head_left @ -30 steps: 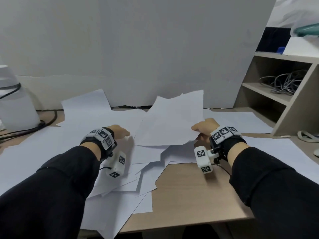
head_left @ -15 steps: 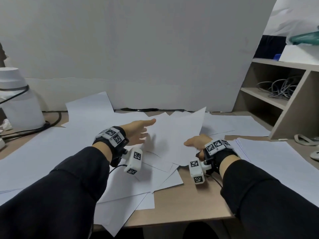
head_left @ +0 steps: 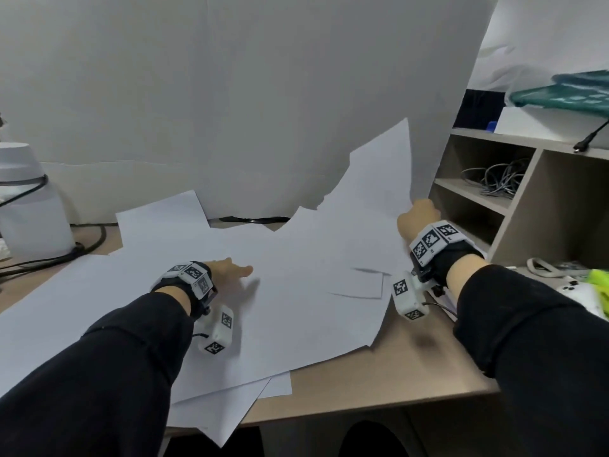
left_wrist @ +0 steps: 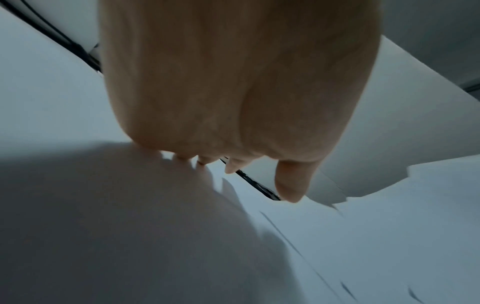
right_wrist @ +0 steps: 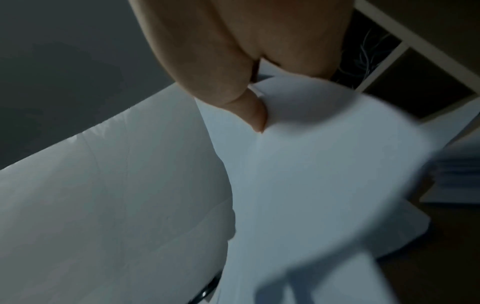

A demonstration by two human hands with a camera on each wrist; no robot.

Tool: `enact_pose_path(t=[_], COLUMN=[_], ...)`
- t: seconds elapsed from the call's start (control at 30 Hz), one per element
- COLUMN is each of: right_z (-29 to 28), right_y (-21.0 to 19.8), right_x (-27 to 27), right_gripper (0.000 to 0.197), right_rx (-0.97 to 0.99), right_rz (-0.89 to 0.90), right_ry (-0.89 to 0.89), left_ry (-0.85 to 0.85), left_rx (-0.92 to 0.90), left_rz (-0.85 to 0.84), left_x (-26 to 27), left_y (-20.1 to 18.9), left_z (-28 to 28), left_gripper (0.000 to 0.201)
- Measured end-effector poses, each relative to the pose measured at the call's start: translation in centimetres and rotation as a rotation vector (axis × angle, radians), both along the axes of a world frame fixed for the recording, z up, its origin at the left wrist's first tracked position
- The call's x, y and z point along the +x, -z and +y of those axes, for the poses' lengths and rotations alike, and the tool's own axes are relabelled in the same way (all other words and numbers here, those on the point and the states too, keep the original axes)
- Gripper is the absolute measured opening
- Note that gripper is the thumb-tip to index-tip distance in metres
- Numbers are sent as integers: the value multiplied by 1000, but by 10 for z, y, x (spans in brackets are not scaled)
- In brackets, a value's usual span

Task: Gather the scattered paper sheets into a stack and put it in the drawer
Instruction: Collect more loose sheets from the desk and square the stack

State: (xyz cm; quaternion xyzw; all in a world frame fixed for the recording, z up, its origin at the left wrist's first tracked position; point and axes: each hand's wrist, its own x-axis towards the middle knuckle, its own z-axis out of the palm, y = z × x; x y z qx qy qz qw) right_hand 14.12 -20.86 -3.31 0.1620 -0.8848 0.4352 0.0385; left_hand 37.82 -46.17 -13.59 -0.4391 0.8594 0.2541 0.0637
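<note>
White paper sheets (head_left: 296,291) lie spread in overlapping layers across the wooden desk (head_left: 379,384). My left hand (head_left: 235,270) rests flat on the sheets left of the middle, with straight fingers (left_wrist: 182,157) touching the paper (left_wrist: 130,205). My right hand (head_left: 419,212) is raised at the right and grips the edge of a bundle of sheets (head_left: 379,192), whose far corner stands up against the backdrop. In the right wrist view the thumb (right_wrist: 253,113) pinches that bundle (right_wrist: 324,174). No drawer is in view.
A white backdrop board (head_left: 263,94) closes the back of the desk. An open shelf unit (head_left: 527,206) with grey cables stands at the right. A white container (head_left: 29,209) and black cables (head_left: 82,249) sit at the far left. Small items (head_left: 593,291) lie at the right edge.
My right hand has risen and moved right, lifting its bundle so the sheets tilt up. My left hand has come down flat onto the spread papers.
</note>
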Motion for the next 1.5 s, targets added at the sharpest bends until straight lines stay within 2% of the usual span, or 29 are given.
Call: enact_pose_path(t=[0.03, 0.1, 0.23, 0.27, 0.33, 0.4, 0.47, 0.53, 0.57, 0.63, 0.73, 0.83, 0.87, 0.9, 0.97, 1.0, 1.07, 1.13, 1.17, 1.27, 1.4, 1.5], right_z=[5, 15, 31, 33, 39, 45, 50, 48, 46, 41, 36, 31, 28, 25, 20, 17, 11, 6, 4, 1, -8, -15], right_y=[-6, -14, -32, -35, -41, -44, -46, -44, -41, -31, -12, 7, 12, 17, 28, 33, 44, 53, 54, 54, 48, 54], right_x=[0, -4, -7, -11, -15, -14, -10, -8, -7, -4, 2, 5, 6, 7, 6, 4, 3, 0, -2, -7, -5, -1], right_gripper=[36, 34, 16, 16, 17, 35, 39, 17, 15, 40, 46, 55, 55, 47, 27, 23, 24, 27, 29, 34, 36, 39], right_rx=[-47, -186, -424, -551, -575, -618, -574, -590, -597, -621, -725, -735, -700, -661, -581, -548, -505, -535, -572, -721, -767, -739], right_rz=[22, 16, -25, -46, -33, -34, -25, -46, -67, -98, -307, -479, -506, -522, -515, -511, -507, -510, -517, -561, -594, -619], right_ry=[52, 125, 107, 149, 205, 203, 204, 172, 152, 83, -131, -276, -309, -348, -360, -358, -350, -331, -322, -332, -392, -418], left_ry=[-16, -32, -40, -45, -48, -41, -67, -83, -81, -21, 15, -106, -153, -208, -304, -339, -385, -400, -400, -320, -32, -8], left_rx=[73, 51, -5, -7, 24, 93, 380, 758, 902, 1080, 1200, 1253, 1250, 1230, 1134, 1065, 918, 860, 878, 1059, 1329, 1366], left_rz=[9, 3, 12, 52, 175, 386, 695, 956, 1053, 1191, 1325, 1341, 1331, 1325, 1293, 1269, 1206, 1203, 1239, 1394, 1385, 1383], left_x=[1, 0, -3, -5, -11, -23, -33, -40, -41, -41, -39, -42, -44, -47, -53, -55, -57, -57, -57, -56, -49, -47], left_y=[-5, -9, -15, -16, -22, -28, -36, -46, -51, -60, -64, -54, -49, -41, -26, -20, -12, -7, -5, -5, -22, -27], left_z=[3, 5, 15, 17, 26, 35, 49, 64, 70, 78, 83, 85, 83, 79, 71, 68, 66, 61, 57, 44, 58, 64], left_gripper=[81, 68, 59, 58, 56, 51, 58, 72, 77, 81, 61, 40, 37, 35, 36, 38, 37, 36, 41, 78, 67, 61])
